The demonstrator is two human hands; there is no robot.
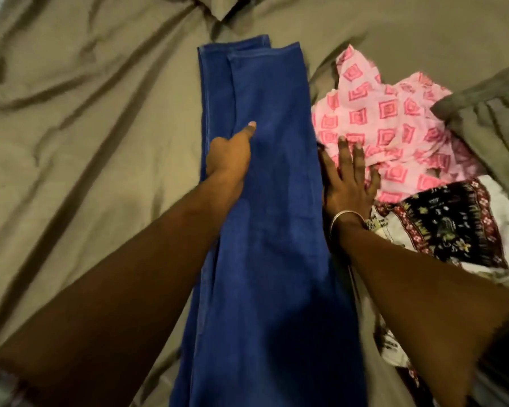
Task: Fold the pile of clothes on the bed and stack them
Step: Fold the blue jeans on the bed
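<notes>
Blue trousers (262, 201) lay lengthwise at centre. Left hand (228, 155) pressed them flat, thumb extended; right hand (348, 177), fingers spread, held back the pink garment (385, 127) at three o'clock.

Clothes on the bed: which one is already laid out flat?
The blue trousers, stretched lengthwise under the left hand; the pink patterned garment beside them lies crumpled.
</notes>
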